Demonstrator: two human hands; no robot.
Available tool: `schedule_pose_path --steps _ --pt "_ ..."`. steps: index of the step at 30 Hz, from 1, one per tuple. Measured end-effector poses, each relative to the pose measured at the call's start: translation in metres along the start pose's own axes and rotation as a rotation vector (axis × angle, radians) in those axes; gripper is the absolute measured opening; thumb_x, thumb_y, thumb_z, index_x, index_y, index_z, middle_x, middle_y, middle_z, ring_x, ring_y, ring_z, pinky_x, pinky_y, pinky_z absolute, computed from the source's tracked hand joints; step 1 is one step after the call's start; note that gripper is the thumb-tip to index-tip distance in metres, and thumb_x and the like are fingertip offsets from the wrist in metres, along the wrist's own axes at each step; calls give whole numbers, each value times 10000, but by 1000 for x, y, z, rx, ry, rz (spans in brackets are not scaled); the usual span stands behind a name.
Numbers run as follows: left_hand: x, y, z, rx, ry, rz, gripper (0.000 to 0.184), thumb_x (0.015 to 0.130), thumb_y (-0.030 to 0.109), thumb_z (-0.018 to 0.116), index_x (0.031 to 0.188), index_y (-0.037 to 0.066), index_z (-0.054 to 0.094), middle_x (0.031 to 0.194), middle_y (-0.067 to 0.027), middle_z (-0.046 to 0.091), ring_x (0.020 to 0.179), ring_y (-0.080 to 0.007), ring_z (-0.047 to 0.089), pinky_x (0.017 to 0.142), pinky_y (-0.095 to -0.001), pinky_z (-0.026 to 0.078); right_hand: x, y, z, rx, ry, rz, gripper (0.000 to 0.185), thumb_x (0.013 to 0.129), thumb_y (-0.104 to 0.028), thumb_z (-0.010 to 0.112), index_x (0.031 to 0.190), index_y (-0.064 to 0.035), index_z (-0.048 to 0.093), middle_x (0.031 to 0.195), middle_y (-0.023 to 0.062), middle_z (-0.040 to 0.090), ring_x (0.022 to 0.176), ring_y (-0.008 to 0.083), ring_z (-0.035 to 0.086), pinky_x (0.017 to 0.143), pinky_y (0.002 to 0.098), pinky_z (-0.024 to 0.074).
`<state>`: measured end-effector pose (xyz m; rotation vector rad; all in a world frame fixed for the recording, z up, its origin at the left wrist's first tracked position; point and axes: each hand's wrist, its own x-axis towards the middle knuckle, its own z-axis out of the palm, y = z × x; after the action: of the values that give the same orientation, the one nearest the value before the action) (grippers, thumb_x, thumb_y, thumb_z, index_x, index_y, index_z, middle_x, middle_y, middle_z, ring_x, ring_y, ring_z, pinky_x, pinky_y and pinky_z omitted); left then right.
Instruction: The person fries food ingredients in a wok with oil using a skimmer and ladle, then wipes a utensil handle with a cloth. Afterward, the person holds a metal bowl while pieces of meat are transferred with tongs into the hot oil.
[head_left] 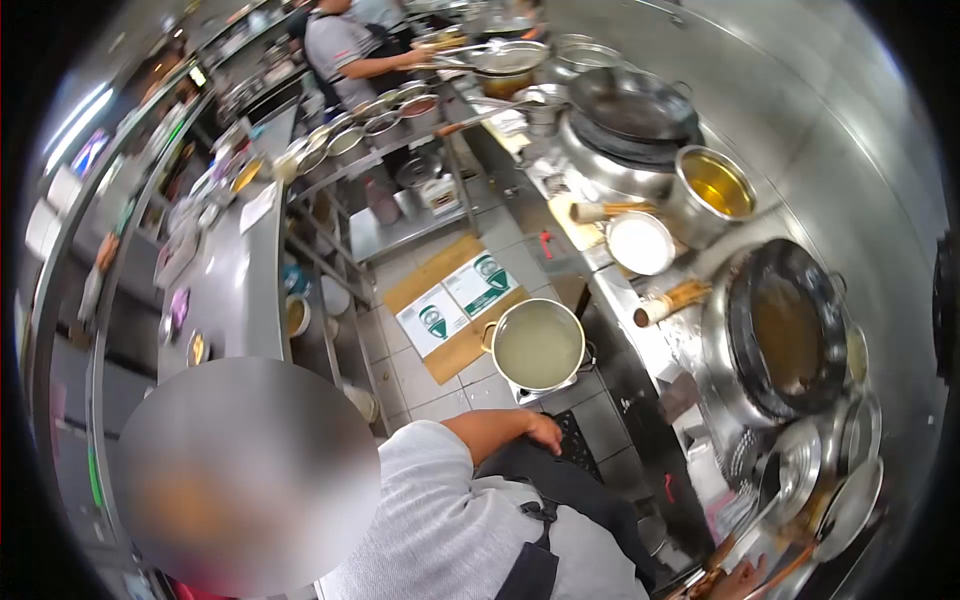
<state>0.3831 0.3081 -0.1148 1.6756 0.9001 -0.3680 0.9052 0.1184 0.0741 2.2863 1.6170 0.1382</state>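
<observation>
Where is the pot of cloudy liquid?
In the head view, the pot sits just right of centre, between white-and-green panels on brown cardboard and the cooking counter to its right.

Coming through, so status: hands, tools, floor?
One hand lowered, another hand by wooden handles; whose, unclear. Pot and cardboard crowd the floor.

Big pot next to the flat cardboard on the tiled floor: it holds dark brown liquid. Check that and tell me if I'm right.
The colour is wrong: the head view shows pale, cloudy liquid in the big pot. It is next to the flat cardboard on the tiled floor.
</observation>
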Motion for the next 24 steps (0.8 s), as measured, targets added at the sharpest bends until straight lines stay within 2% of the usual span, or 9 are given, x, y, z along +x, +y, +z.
schedule_pose_path --steps 1,4,7,11,13,15,18,21,24 --pt "-5 2 1 -21 30 -5 519 845 438 584 1139 11 616 1199 -164 591 1095 -299 558 941 -404 412 0 -40 -66 544 352 346 306 880 -236 556 1120 -60 629 1059 194 625 1029 358 556 963 409 405" --pt "-13 -13 29 -249 -266 -85 558 893 495 508 1181 26 603 1166 -133 616 1114 -260 540 978 -388 379 31 -59 -120 607 526 147 284 899 -192 519 1075 8 617 1039 207 624 955 354 575 903 400 439" --pt "-25 -23 65 -304 -29 -162 570 907 509 468 1190 32 600 1172 -140 614 1139 -273 529 988 -386 372 48 -70 -175 610 202 196 290 897 -176 526 1070 49 591 1028 241 614 918 356 590 860 400 456" --pt "-35 -27 124 -353 285 -245 622 906 545 418 1195 21 591 1231 -183 571 1176 -321 502 1017 -392 350 69 -45 -149 681 389 -67 298 906 -175 520 1071 67 576 968 238 615 869 359 591 795 414 466" --pt "-57 1 136 -450 230 -355 643 904 552 410 1209 11 574 1274 -199 534 1206 -336 475 1037 -402 332 103 -10 -105 628 404 -116 296 906 -173 520 1067 69 577 978 236 619 853 357 596 770 429 467" --pt "-63 14 155 -451 482 -322 615 894 554 446 1165 29 616 1255 -193 553 1189 -325 499 1008 -408 361 146 33 -50 99 475 -322 277 895 -144 533 1069 66 581 1016 245 614 907 354 596 795 426 462" --pt "-66 31 167 -392 638 -367 592 904 518 441 1171 14 601 1232 -211 562 1167 -348 513 982 -421 381 85 -3 -146 660 415 -93 267 891 -122 534 1072 68 585 1065 240 604 969 349 577 863 418 445" --pt "-73 57 144 -220 451 -346 565 894 475 470 1165 -5 593 1164 -222 595 1112 -356 549 931 -426 417 69 24 -134 721 637 -235 268 889 -112 533 1081 66 590 1094 245 593 1023 355 554 908 407 429" --pt "-76 99 102 -41 280 -255 603 882 497 484 1214 -3 543 1224 -233 550 1145 -370 516 954 -422 406 53 73 -92 696 518 -149 310 884 -136 565 1123 61 575 1127 248 586 1052 362 548 915 409 433"
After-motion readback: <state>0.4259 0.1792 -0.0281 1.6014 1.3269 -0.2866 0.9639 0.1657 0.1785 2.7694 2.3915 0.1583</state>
